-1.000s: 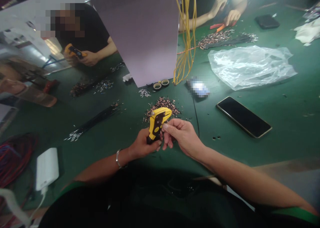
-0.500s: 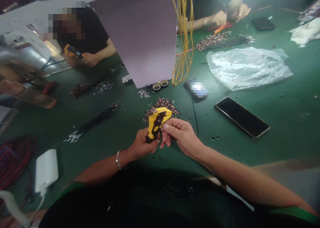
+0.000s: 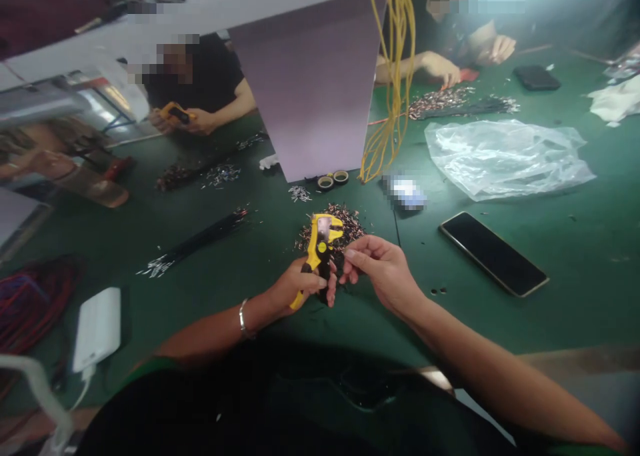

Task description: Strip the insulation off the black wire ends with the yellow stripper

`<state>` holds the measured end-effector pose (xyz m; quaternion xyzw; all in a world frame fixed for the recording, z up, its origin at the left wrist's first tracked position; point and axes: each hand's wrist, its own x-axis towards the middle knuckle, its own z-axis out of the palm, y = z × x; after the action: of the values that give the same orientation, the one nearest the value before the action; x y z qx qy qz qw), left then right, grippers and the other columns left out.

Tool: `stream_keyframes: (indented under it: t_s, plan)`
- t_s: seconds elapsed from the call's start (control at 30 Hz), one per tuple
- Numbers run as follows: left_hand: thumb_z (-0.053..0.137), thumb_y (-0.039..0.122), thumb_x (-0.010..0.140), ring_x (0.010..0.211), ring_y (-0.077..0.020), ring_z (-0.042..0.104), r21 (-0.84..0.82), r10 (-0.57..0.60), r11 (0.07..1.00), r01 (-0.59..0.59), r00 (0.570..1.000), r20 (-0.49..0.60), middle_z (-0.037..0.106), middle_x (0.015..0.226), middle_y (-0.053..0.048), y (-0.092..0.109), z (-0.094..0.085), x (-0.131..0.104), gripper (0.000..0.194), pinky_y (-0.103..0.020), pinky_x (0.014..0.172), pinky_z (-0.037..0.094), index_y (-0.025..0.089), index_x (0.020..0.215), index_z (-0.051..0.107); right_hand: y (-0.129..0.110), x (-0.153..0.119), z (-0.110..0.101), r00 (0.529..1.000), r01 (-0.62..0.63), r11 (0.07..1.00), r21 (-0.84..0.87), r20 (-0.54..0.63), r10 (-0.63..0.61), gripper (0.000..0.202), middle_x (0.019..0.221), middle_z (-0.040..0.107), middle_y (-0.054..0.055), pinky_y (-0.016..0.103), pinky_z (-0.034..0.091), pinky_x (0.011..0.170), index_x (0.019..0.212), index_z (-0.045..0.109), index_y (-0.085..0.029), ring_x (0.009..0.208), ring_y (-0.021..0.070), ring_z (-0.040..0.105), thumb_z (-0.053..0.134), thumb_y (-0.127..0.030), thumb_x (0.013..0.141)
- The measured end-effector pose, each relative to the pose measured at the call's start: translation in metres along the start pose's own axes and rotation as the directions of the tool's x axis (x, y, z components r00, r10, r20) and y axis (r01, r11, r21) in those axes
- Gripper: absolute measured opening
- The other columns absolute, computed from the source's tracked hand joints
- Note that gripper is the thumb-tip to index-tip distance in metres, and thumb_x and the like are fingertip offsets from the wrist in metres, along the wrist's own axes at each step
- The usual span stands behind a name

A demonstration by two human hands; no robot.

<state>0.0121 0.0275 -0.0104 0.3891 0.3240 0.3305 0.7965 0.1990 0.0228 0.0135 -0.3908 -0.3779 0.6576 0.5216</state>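
Observation:
My left hand (image 3: 295,285) is wrapped round the handles of a yellow and black wire stripper (image 3: 323,243), its jaws pointing away from me and to the right. Just right of the tool, my right hand (image 3: 373,263) pinches thumb against forefinger; whatever sits between those fingertips is too small to make out. Beyond the stripper lies a heap of short copper-ended wire pieces (image 3: 353,219), partly covered by the tool. To the left a bundle of black wires (image 3: 200,243) with pale ends rests on the green table (image 3: 210,323).
A phone (image 3: 493,253) and a clear plastic bag (image 3: 510,159) lie to the right. Tape rolls (image 3: 333,179) sit below a pale panel (image 3: 320,96) with yellow wires (image 3: 387,109) hanging beside it. A white power bank (image 3: 97,329) is at left. Two people work across the table.
The wire stripper has turned, its handles now spread further apart. My right hand has drawn slightly away from its jaws. The whole view has shifted a little.

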Motion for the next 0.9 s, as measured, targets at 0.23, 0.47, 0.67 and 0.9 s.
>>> stream_keyframes:
  t_s: [0.23, 0.47, 0.67, 0.9]
  plan:
    - [0.065, 0.017, 0.069, 0.065, -0.0244, 0.069, -0.131, -0.197, 0.969, 0.208, 0.976, 0.089, 0.068, 0.077, -0.008, -0.003, -0.006, -0.001, 0.029, -0.042, 0.067, 0.054, 0.010, 0.097, 0.061, -0.002, 0.010, -0.007, 0.990, 0.070, 0.988, -0.139, -0.113, -0.086, 0.018, 0.055, 0.066, -0.001, 0.025, 0.047, 0.047, 0.071, 0.063, -0.018, 0.046, 0.0116, 0.060, 0.077, -0.030, 0.072]
    - [0.064, 0.015, 0.069, 0.067, -0.0244, 0.069, -0.192, -0.210, 0.954, 0.233, 0.969, 0.132, 0.070, 0.078, -0.009, -0.006, -0.008, 0.001, 0.026, -0.043, 0.070, 0.053, 0.011, 0.095, 0.061, -0.013, 0.044, -0.006, 0.992, 0.073, 0.936, -0.344, -0.075, -0.105, 0.015, 0.054, 0.065, -0.002, 0.025, 0.048, 0.046, 0.070, 0.063, -0.017, 0.043, 0.0108, 0.059, 0.074, -0.027, 0.068]
    - [0.064, 0.015, 0.068, 0.070, -0.0248, 0.070, -0.246, -0.262, 0.922, 0.300, 0.949, 0.175, 0.071, 0.077, -0.008, -0.010, -0.012, 0.006, 0.028, -0.044, 0.075, 0.051, 0.010, 0.095, 0.061, -0.006, 0.115, 0.003, 0.993, 0.084, 0.763, -0.641, -0.013, -0.120, 0.007, 0.056, 0.064, -0.001, 0.024, 0.047, 0.046, 0.068, 0.062, -0.016, 0.043, 0.0099, 0.058, 0.064, -0.023, 0.071]
    - [0.064, 0.015, 0.066, 0.070, -0.0249, 0.069, -0.233, -0.296, 0.910, 0.343, 0.931, 0.213, 0.071, 0.076, -0.009, -0.008, -0.014, 0.009, 0.029, -0.044, 0.076, 0.049, 0.009, 0.095, 0.062, 0.011, 0.187, 0.027, 0.997, 0.051, 0.687, -0.725, -0.004, -0.078, 0.005, 0.053, 0.062, -0.002, 0.020, 0.051, 0.046, 0.070, 0.065, -0.013, 0.041, 0.0076, 0.056, 0.062, -0.009, 0.069]
